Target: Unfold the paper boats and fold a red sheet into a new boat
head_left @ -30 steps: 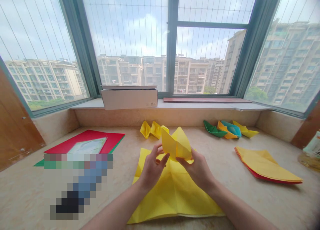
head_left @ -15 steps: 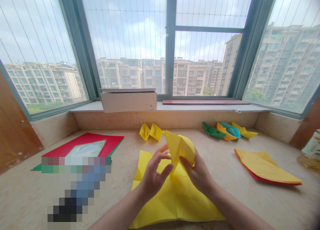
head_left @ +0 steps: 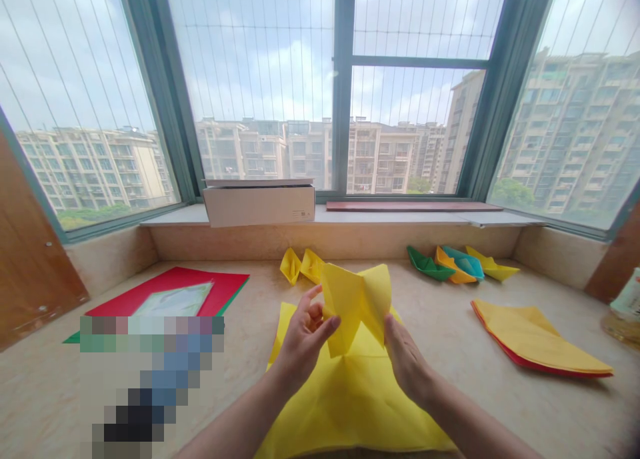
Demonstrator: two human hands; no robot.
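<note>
I hold a partly folded yellow paper piece (head_left: 356,302) up above the counter with both hands. My left hand (head_left: 300,342) pinches its left edge between thumb and fingers. My right hand (head_left: 407,362) grips its lower right side from below, fingers hidden behind the paper. Under my hands lies a creased yellow sheet (head_left: 345,399), spread flat. Two small yellow folded pieces (head_left: 301,266) sit just behind it near the wall.
Red and green sheets (head_left: 175,292) lie at the left, with a blurred patch in front of them. Several coloured paper boats (head_left: 457,264) stand at the back right. A yellow and red paper stack (head_left: 537,339) lies at the right. A white box (head_left: 259,202) rests on the sill.
The folded yellow piece has been turned and spread open between my hands, now showing a wider face. My right hand slid lower beneath it.
</note>
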